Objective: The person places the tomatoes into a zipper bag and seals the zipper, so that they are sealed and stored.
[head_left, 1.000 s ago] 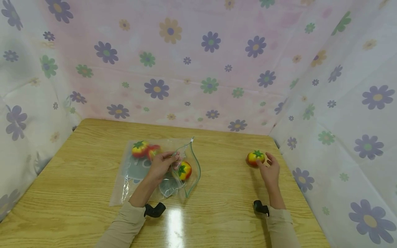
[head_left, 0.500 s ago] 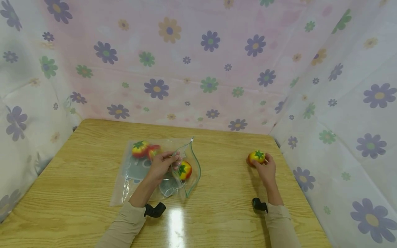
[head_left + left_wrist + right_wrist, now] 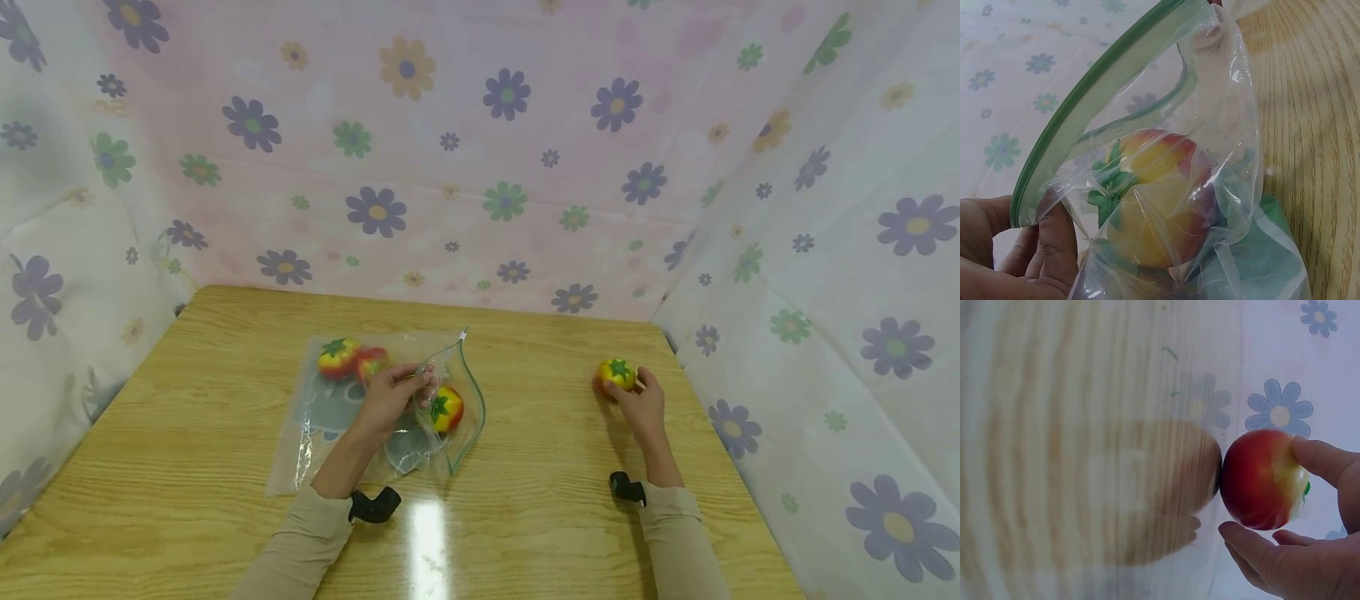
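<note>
A clear zip bag (image 3: 300, 467) with a green-edged mouth lies on the table, several red-yellow toy tomatoes inside. My left hand (image 3: 382, 406) pinches the bag's upper layer near the mouth, holding it apart; in the left wrist view its fingers (image 3: 1054, 244) grip the green rim beside one tomato (image 3: 1157, 200). Another tomato (image 3: 613, 379) rests on the table at the right. My right hand (image 3: 647, 412) is around its near right side. Seen from the right wrist, the thumb touches this tomato (image 3: 1263, 481), while the bent fingers (image 3: 1254, 550) lie close beneath, with a narrow gap.
The wooden table (image 3: 525, 450) runs back to a flower-printed curtain (image 3: 480, 142), which also stands along both sides. A black wrist mount (image 3: 375, 506) sticks out from the left sleeve and a similar one (image 3: 627, 489) from the right.
My right hand has moved slightly left and its fingers have drawn nearer to the tomato, which has turned and shifted slightly left. The left hand and bag have stayed in place.
</note>
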Demonstrator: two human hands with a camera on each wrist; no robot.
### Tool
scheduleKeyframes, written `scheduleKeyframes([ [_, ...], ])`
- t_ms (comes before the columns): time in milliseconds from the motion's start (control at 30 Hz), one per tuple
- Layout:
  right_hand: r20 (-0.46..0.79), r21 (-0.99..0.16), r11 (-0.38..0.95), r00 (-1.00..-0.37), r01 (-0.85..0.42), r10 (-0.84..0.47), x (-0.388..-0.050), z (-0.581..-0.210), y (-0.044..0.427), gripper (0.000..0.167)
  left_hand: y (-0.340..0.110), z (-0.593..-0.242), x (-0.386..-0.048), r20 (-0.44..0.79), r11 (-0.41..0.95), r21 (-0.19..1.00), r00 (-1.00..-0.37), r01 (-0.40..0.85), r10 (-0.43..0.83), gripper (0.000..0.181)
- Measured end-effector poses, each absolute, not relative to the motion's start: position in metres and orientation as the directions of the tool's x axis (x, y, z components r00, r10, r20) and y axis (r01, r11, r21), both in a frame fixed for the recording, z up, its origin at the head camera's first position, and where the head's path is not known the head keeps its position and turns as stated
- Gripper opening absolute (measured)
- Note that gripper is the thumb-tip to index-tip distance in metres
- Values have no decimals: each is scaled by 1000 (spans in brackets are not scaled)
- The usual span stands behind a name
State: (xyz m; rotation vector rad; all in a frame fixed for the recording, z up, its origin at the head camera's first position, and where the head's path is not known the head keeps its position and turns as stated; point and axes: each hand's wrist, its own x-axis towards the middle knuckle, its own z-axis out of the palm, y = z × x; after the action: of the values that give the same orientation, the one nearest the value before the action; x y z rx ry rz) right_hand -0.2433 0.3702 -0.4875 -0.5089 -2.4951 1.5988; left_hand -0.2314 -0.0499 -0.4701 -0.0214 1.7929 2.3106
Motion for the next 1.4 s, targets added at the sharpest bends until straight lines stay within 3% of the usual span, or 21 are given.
scheduleKeyframes([
  [500, -7, -890, 433, -953, 144, 302, -251, -488, 372, 84, -51, -470, -233, -138, -211, 962, -976, -172, 166, 33],
  [967, 62, -883, 456, -937, 109, 344, -251, -489, 371, 75, -52, -470, -233, -142, -216, 960, -975, -177, 169, 36],
  [1400, 51, -881, 458, -935, 124, 350, -247, -490, 369, 78, -50, -470, -232, -171, -229, 952, -972, -205, 161, 33],
])
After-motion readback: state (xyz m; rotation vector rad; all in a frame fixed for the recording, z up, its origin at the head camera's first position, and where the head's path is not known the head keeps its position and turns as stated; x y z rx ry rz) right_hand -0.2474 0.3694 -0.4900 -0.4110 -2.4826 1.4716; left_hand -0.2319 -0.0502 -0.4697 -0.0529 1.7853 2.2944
